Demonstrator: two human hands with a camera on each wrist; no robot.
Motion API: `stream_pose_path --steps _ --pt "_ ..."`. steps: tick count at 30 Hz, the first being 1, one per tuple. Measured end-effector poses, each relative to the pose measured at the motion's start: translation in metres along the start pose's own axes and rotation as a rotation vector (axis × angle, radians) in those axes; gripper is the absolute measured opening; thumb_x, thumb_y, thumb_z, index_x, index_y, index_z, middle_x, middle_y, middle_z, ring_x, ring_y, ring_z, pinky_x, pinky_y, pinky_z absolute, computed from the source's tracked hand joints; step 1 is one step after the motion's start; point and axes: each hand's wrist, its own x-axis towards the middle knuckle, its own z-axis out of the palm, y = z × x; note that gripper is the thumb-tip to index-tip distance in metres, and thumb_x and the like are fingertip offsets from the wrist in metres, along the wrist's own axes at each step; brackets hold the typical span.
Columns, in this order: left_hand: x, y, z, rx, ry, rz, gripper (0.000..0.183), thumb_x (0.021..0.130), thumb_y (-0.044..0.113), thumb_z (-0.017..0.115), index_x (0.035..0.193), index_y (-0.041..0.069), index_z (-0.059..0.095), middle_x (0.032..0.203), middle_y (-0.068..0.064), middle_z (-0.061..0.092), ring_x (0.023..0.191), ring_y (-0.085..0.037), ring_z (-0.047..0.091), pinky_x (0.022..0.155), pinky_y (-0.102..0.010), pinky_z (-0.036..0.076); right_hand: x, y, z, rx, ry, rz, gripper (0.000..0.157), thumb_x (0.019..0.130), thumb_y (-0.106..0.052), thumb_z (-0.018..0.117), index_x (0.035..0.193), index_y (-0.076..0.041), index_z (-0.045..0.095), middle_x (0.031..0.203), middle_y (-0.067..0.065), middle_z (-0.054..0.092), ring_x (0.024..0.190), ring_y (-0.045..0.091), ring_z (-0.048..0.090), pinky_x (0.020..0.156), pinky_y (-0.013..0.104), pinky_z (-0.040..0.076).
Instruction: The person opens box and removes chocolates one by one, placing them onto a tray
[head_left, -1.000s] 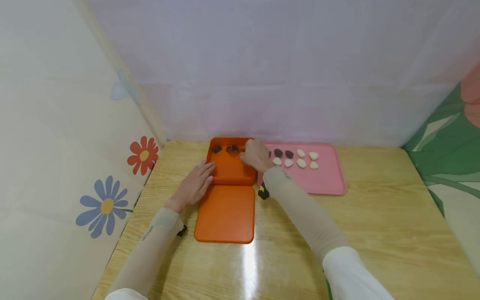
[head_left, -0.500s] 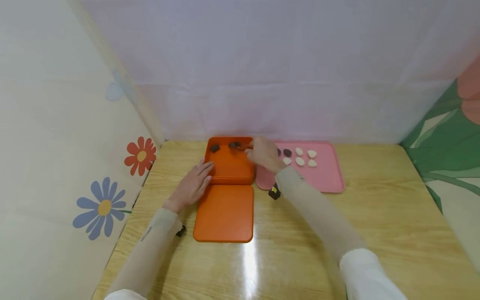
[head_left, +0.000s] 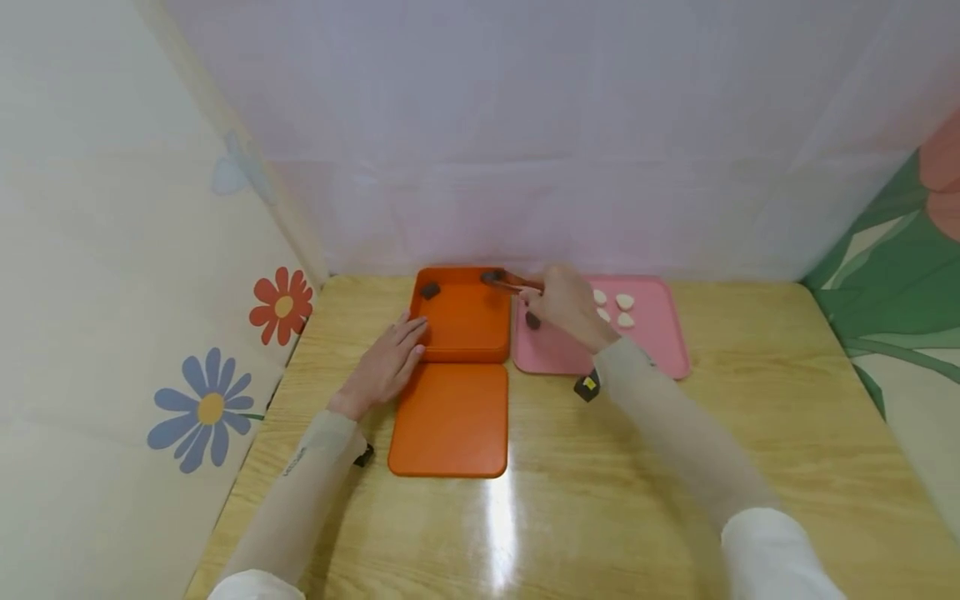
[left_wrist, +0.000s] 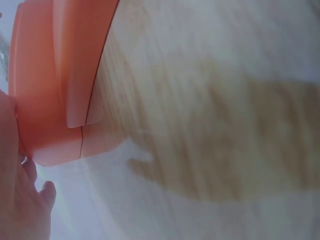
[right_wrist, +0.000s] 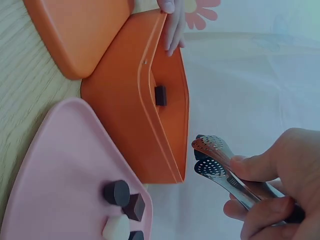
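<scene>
My right hand grips metal tongs with perforated tips. A small dark piece sits between those tips, raised at the back right corner of the orange box in the head view. Inside the box, towards its back left, lies another dark piece. My left hand rests on the box's left wall, its fingers extended over the rim. Part of that hand also shows beside the orange side in the left wrist view.
Right of the box stands a pink tray. It bears several white pieces and dark pieces, partly hidden by my right hand in the head view. The box's orange lid lies flat in front. A pale wall rises behind.
My right hand and the tongs have moved right and back, from the middle of the box to its back right corner, with the dark piece lifted along. The left hand stays put.
</scene>
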Motion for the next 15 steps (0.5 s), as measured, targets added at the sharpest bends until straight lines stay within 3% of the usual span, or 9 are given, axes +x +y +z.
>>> stream_pose_path --steps 3,6,10,15 --pt "0.001 0.000 -0.001 0.005 -0.008 -0.009 0.054 0.118 0.028 0.040 0.162 -0.002 0.042 0.171 -0.017 0.038 0.165 -0.038 0.018 0.132 -0.059 0.019 -0.006 0.008 -0.008 0.009 0.031 0.003 0.024 0.102 -0.028 0.069 0.109 -0.011 0.084 0.065 0.001 0.060 0.048 0.011 0.042 0.042 0.025 0.029" --pt "0.001 0.000 -0.002 0.002 -0.015 -0.010 0.054 0.118 0.028 0.040 0.162 -0.002 0.042 0.171 -0.017 0.038 0.165 -0.038 0.017 0.133 -0.058 0.018 -0.012 0.015 -0.015 0.012 0.058 0.003 0.029 0.101 -0.026 0.072 0.124 -0.013 0.082 0.073 0.005 0.063 0.050 0.011 0.042 0.042 0.025 0.029" --pt "0.000 0.001 -0.002 -0.005 -0.019 -0.010 0.054 0.117 0.028 0.041 0.162 -0.003 0.042 0.171 -0.017 0.039 0.165 -0.038 0.018 0.133 -0.058 0.018 -0.019 0.025 -0.024 0.053 0.055 0.022 0.031 0.101 -0.024 0.072 0.129 -0.012 0.080 0.078 0.007 0.070 0.050 0.012 0.048 0.040 0.025 0.033" --pt "0.000 0.001 -0.002 -0.007 -0.012 -0.007 0.054 0.117 0.028 0.041 0.162 -0.003 0.043 0.171 -0.017 0.039 0.165 -0.038 0.019 0.132 -0.059 0.019 -0.024 0.040 -0.030 0.033 0.089 0.035 0.032 0.100 -0.023 0.072 0.129 -0.015 0.080 0.078 0.007 0.071 0.049 0.012 0.044 0.040 0.026 0.031"
